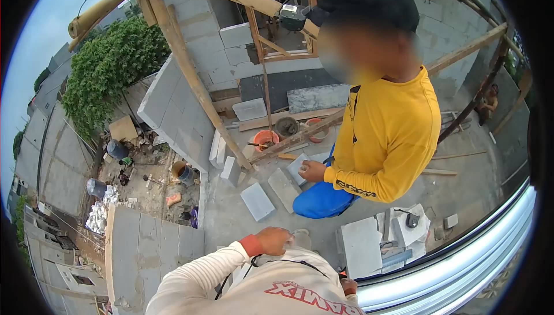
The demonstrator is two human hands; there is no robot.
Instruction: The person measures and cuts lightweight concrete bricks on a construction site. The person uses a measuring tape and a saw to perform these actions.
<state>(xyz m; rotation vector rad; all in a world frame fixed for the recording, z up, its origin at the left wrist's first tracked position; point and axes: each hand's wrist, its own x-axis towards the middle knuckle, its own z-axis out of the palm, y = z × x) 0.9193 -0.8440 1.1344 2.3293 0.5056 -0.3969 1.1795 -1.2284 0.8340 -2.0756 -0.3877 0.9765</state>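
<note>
My left hand (273,240), at the end of a white sleeve with a red cuff, is bent in front of my body with its fingers curled. What it holds, if anything, is hidden. A thin black cord (300,264) runs across my pale shirt (288,286) beside it. Only a small part of my right hand (348,285) shows at my other side, near the metal profiles; its fingers are hidden. A light grey block (257,202) lies flat on the floor beyond my left hand.
A co-worker in a yellow shirt (386,136) stands close in front. Several blocks are stacked to the right, by long shiny metal profiles (450,274). An orange bucket (265,138) and wooden poles (184,72) stand ahead. Left, beyond the floor's edge, lies a lower yard.
</note>
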